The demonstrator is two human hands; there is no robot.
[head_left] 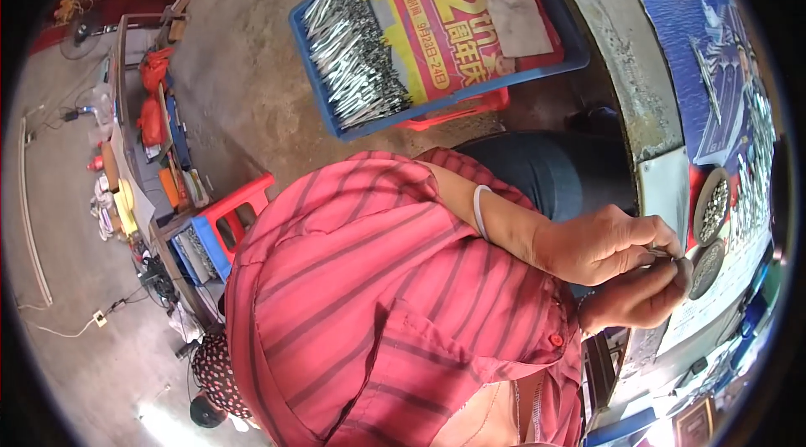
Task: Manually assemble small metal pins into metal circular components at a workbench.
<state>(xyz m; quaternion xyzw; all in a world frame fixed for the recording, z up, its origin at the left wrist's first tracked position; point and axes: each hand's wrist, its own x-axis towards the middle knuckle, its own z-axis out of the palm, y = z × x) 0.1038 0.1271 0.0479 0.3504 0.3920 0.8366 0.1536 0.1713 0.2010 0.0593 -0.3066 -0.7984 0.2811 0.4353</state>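
Observation:
My left hand [600,244], with a pale band round its wrist, is closed at the table's edge, thumb and fingers pinching. Just below it, my right hand [636,296] is closed too, its fingertips meeting the left ones. Between them shows a small, thin metal piece [658,252]; its exact kind is too small to make out. Right beside the fingers are two round dishes, one [714,205] holding small shiny metal parts and the other [708,269] small grey ones. Slim metal pieces [756,174] lie spread on the table past the dishes.
A blue tray [340,130] over a red stool [462,109] holds a heap of slim metal pieces [348,61], a red-yellow printed sheet [437,19] and a white cloth or paper [520,23]. A ship poster [684,36] covers the table. A cluttered shelf [155,136] stands left.

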